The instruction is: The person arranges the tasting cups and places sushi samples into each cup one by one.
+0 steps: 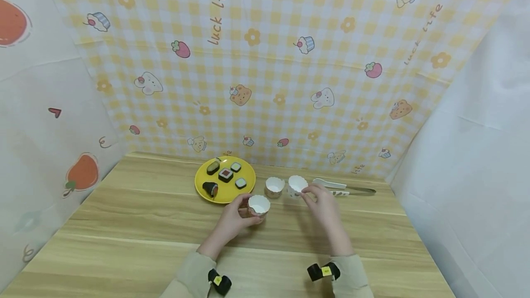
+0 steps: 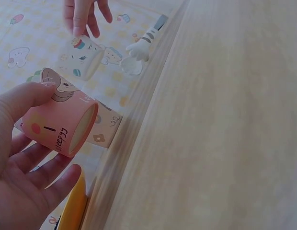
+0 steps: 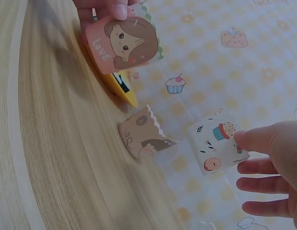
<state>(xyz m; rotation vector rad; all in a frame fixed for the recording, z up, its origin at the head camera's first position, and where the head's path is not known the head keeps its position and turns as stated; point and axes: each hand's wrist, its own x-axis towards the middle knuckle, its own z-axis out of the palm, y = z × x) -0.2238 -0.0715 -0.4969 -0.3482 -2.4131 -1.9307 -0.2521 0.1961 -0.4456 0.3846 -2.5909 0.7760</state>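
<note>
A pink paper baking cup [image 2: 62,115] with a printed girl's face is gripped in my left hand [image 1: 234,217], thumb on one side and fingers round the other. It is held above the table, its bottom showing in the left wrist view. My right hand [image 1: 325,206] pinches a white paper baking cup [image 3: 215,143] with cupcake prints by its rim, thumb on the near wall. Between the two hands a brown paper baking cup [image 1: 274,188] stands upright on the table, touched by neither hand.
Left of the cups lies a yellow plate [image 1: 225,197] bearing several sushi pieces [image 1: 226,174]. Tongs [image 1: 360,191] with a white patterned part lie behind the right hand. A checked cloth [image 1: 265,82] hangs at the back of the wooden table [image 1: 145,215].
</note>
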